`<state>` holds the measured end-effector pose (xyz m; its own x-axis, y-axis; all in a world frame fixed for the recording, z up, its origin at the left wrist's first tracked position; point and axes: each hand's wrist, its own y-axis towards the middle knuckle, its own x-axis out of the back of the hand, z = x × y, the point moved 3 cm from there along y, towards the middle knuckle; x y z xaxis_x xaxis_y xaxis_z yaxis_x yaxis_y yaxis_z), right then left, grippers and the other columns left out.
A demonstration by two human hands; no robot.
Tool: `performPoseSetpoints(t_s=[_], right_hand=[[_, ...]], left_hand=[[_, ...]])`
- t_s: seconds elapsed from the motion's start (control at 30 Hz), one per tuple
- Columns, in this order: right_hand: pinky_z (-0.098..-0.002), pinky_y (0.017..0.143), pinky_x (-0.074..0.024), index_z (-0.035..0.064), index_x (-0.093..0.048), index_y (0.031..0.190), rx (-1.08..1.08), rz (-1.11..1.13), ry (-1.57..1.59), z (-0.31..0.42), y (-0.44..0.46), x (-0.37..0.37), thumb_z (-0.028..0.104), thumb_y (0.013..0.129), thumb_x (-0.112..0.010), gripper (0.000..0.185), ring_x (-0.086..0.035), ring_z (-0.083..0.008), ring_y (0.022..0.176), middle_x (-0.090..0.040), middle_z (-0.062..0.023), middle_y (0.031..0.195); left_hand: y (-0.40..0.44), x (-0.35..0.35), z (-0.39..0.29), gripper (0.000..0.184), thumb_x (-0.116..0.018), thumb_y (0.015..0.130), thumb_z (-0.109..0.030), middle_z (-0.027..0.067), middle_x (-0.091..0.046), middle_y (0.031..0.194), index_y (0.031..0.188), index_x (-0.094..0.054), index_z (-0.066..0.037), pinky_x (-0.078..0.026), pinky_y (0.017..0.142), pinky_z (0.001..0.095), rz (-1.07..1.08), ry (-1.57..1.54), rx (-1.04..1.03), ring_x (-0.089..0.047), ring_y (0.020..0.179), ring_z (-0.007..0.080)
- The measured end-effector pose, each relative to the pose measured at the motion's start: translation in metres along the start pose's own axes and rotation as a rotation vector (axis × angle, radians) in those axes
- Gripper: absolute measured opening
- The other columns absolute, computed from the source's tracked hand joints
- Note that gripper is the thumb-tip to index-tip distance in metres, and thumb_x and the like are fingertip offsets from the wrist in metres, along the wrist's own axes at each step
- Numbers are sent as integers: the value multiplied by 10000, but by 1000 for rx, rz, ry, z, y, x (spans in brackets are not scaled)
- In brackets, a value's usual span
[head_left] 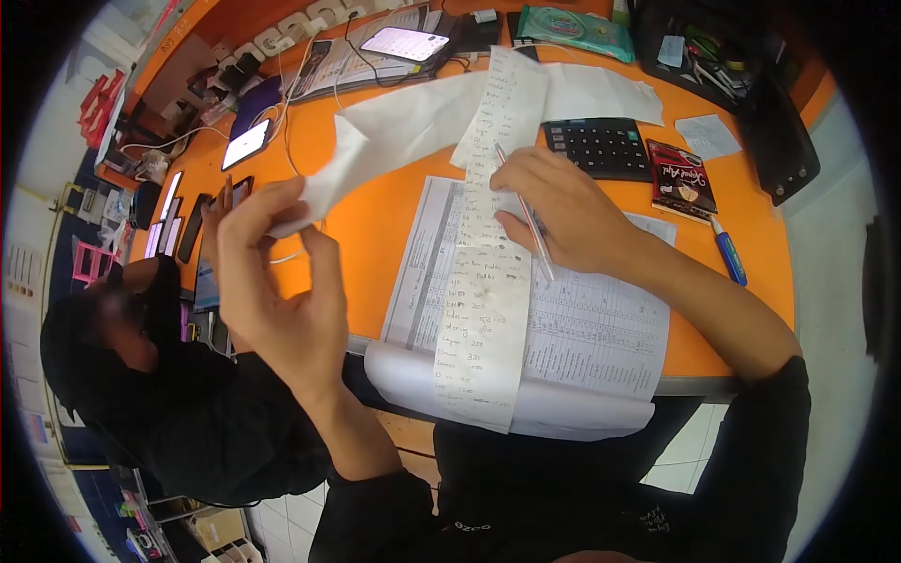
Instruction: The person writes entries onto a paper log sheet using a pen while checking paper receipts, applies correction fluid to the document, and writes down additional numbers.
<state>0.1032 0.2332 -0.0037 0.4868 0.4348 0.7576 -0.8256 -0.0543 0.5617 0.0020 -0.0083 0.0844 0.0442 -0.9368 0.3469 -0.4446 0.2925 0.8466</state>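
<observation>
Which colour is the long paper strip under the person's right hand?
The paper strip is whitish, with dark handwritten lines; the head view shows it best.

Right hand point(563, 202) partly hides paper strip point(481, 319); printed sheet point(591, 314) illegibly fine.

Blue marker point(729, 253) just beside red sachet point(682, 178); green packet point(574, 34); farther left, phone point(405, 43) with screen lit.

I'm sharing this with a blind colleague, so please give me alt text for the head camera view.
A person's right hand holds a pen over a long handwritten paper strip on printed sheets; the left hand pinches white paper. A calculator and phone lie on the orange desk.
</observation>
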Motion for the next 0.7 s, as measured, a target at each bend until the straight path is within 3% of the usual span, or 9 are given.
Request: performPoseSetpoints(t_s=[0.03, 0.13, 0.27, 0.37, 0.43, 0.5, 0.53, 0.57, 0.7], right_hand=[[-454, 934, -500, 6, -623, 1179, -19, 14, 50, -1, 0, 0, 136, 910, -767, 332, -624, -394, 1080, -653, -199, 1141], [-471, 911, -498, 12, -614, 1146, -21, -10, 98, -3, 0, -4, 98, 869, -751, 321, -617, -402, 1050, -642, -187, 1107], [-490, 894, -497, 14, -606, 1120, 29, -58, 75, -7, -4, -3, 64, 826, -713, 317, -610, -422, 1041, -638, -184, 1067], [-493, 907, -494, 3, -606, 1123, 47, -52, 75, -13, -5, -7, 84, 849, -686, 296, -611, -413, 1055, -647, -186, 1079], [-487, 911, -488, -10, -605, 1135, 21, -19, 51, -13, -5, -6, 86, 842, -686, 319, -612, -400, 1058, -651, -179, 1082], [-475, 909, -485, -14, -605, 1155, 70, -73, 60, -14, -6, -7, 85, 841, -690, 340, -617, -385, 1052, -655, -170, 1088], [-462, 902, -484, -9, -603, 1147, 88, -111, 53, -14, -5, -8, 75, 838, -698, 334, -616, -375, 1050, -653, -168, 1081], [-462, 902, -484, -9, -603, 1147, 76, -116, 41, -15, -5, -8, 75, 838, -698, 334, -616, -375, 1050, -653, -168, 1081], [-476, 958, -454, 8, -574, 1255, -58, 44, 79, -12, -6, -6, 76, 876, -709, 408, -591, -387, 1114, -629, -181, 1144]], left_hand=[[-1, -4, -2, 349, -635, 767, 179, 125, -711, 1079, 1079, -676, 30, -557, 856, 320, 19, -12, -15, -713, 981, 226], [-11, -16, -40, 440, -641, 742, 162, 102, -738, 1015, 1147, -688, -2, -516, 989, 362, 483, -218, -182, -725, 931, 238], [-27, -38, -53, 450, -645, 699, 127, 85, -761, 1031, 1106, -727, -49, -457, 1094, 494, 869, -317, -104, -734, 896, 216], [-31, -35, -55, 547, -627, 715, 149, 85, -745, 1080, 1209, -723, -67, -430, 1130, 491, 1039, -361, -37, -716, 900, 271], [-38, -35, -61, 584, -639, 708, 149, 74, -746, 1092, 1240, -716, -79, -412, 1155, 540, 1054, -445, -140, -718, 852, 237], [-44, -34, -65, 599, -646, 704, 156, 72, -747, 1093, 1252, -710, -78, -419, 1157, 529, 1175, -544, -31, -724, 869, 222], [-44, -33, -67, 617, -636, 722, 163, 114, -721, 1175, 1295, -686, -60, -502, 1077, 486, 1266, -618, 10, -725, 886, 242], [-47, -33, -70, 617, -636, 722, 163, 114, -721, 1175, 1295, -686, -60, -502, 1077, 486, 1275, -628, -3, -725, 886, 242], [-52, -39, -73, 602, -629, 779, 165, 184, -631, 1313, 1357, -627, -2, -601, 827, 352, 1275, -735, 128, -711, 897, 231]])
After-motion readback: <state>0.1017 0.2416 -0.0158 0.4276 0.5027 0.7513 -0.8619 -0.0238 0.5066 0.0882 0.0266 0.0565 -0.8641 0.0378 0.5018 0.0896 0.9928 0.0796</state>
